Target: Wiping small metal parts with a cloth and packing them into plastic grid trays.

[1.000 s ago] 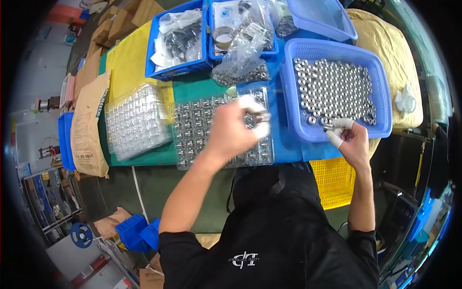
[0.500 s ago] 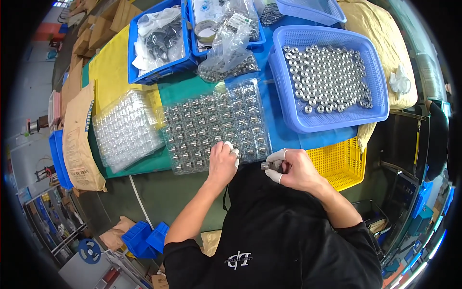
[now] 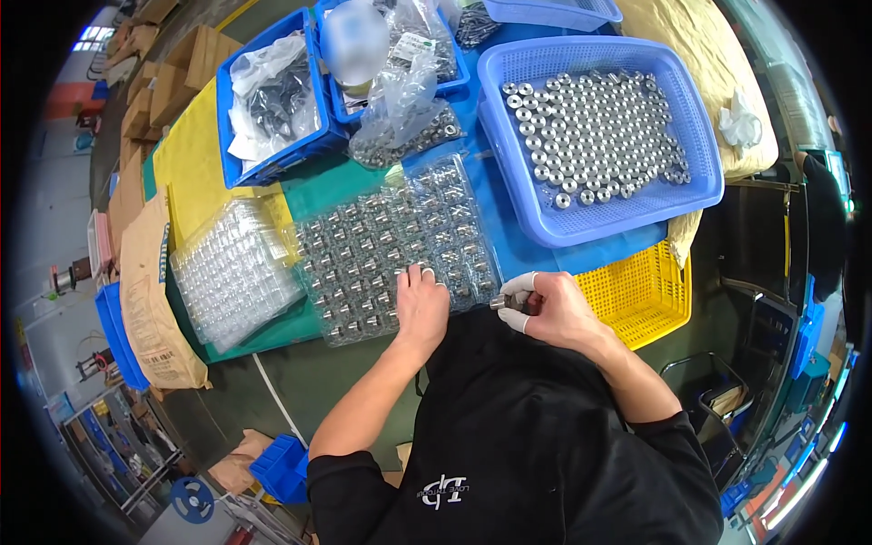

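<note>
A clear plastic blister tray (image 3: 329,320) lies in front of me, its pockets filled with small shiny metal parts. My left hand (image 3: 422,307) rests over its near edge with fingers curled down and closed; whatever is under the fingertips is hidden. Beside the tray's near right corner, my right hand (image 3: 561,313) pinches a small metal cylinder (image 3: 499,302) between thumb and fingers, which wear white finger cots. A light blue perforated basket (image 3: 581,232) at the right holds many metal rings or bushings (image 3: 599,136).
Left of the tray is a stack of clear trays (image 3: 236,277), with a brown paper sack (image 3: 150,300) beyond it. Blue bins (image 3: 300,150) and a bag of metal parts (image 3: 409,136) stand at the back. A yellow basket (image 3: 640,295) sits below the table's right side.
The view has shifted slightly, moving the tray and basket a little. My left fingers have changed their curl over the tray. My right hand keeps hold of the metal cylinder.
</note>
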### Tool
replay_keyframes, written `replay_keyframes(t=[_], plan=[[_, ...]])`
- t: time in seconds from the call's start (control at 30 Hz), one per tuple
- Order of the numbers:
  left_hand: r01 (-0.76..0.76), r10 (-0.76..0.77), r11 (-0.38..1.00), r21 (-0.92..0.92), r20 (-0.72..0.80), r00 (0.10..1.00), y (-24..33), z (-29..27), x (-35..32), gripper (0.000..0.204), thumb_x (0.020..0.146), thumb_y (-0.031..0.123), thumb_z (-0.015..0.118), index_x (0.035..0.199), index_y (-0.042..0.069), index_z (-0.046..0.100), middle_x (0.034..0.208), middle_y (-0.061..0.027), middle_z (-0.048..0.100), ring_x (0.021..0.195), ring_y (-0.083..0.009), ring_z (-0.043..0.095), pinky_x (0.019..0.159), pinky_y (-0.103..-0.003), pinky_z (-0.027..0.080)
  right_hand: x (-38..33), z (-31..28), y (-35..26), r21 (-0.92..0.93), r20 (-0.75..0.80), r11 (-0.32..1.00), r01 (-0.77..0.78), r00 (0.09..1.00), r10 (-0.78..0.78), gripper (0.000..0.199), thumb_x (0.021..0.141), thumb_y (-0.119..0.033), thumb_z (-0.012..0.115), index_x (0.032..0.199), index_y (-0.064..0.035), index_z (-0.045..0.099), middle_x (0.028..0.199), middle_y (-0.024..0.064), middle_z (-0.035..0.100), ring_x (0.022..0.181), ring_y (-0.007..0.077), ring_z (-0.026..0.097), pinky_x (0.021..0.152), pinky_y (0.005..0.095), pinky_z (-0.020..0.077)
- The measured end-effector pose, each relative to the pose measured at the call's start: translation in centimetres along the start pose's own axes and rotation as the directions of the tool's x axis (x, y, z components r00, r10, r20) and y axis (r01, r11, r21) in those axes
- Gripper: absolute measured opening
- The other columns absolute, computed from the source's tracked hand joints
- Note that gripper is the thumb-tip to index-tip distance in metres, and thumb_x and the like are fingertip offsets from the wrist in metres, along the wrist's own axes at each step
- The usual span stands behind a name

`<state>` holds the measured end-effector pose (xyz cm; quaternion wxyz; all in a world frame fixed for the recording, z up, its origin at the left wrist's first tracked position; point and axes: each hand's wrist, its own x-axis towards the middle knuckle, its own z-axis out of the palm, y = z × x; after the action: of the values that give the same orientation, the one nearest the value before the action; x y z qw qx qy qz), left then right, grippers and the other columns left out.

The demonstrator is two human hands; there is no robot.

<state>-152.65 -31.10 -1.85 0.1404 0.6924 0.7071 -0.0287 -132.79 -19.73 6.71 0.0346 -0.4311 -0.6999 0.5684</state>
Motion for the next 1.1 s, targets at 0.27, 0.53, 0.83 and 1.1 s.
replay_keyframes(t=[0.27,0.53,0.83,1.1], plan=[[0.126,-0.155,0.912,-0.391,-0.044,0.987,-1.1,-3.3,-1.0,0.040,0.065,0.020,0.085,0.100,0.007,0.071,0.099,-0.0092,0.066,0.099,-0.0284,0.058,0.089,-0.038,0.044,0.4,-0.5,0.7,0.107,0.009,0.985,-0.137,0.991,0.137,0.030,0.076,-0.021,0.077,0.095,0.0014,0.072,0.070,0.0105,0.068,0.061,0.0163,0.063,0.062,0.0301,0.0513],[-0.181,-0.060,0.812,-0.555,-0.388,0.920,4.0,-7.6,-2.0,0.033,0.063,0.009,0.082,0.094,0.008,0.071,0.094,-0.0037,0.067,0.088,-0.0250,0.061,0.080,-0.038,0.046,1.2,1.3,0.3,0.186,0.198,0.971,-0.153,0.973,0.115,0.030,0.077,-0.026,0.079,0.090,0.0002,0.073,0.073,0.0101,0.070,0.064,0.0156,0.065,0.063,0.0300,0.0517],[-0.003,-0.177,0.879,-0.476,-0.333,0.926,-4.1,-2.4,-2.3,0.023,0.068,0.013,0.081,0.088,0.010,0.069,0.094,-0.0046,0.067,0.092,-0.0281,0.060,0.081,-0.040,0.046,1.4,0.4,-1.6,0.162,0.089,0.982,-0.092,0.993,0.078,0.032,0.085,-0.024,0.075,0.103,0.0017,0.070,0.074,0.0076,0.069,0.066,0.0116,0.063,0.064,0.0283,0.0508],[0.004,-0.103,0.934,-0.356,-0.257,0.961,-3.4,1.2,-0.9,0.024,0.068,0.014,0.079,0.090,0.008,0.072,0.113,-0.0084,0.059,0.116,-0.0345,0.049,0.095,-0.046,0.041,2.0,-9.9,0.3,0.275,-0.396,0.957,0.095,0.918,0.023,0.019,0.091,-0.013,0.066,0.104,0.0009,0.069,0.080,0.0041,0.069,0.065,0.0055,0.059,0.054,0.0202,0.0406]])
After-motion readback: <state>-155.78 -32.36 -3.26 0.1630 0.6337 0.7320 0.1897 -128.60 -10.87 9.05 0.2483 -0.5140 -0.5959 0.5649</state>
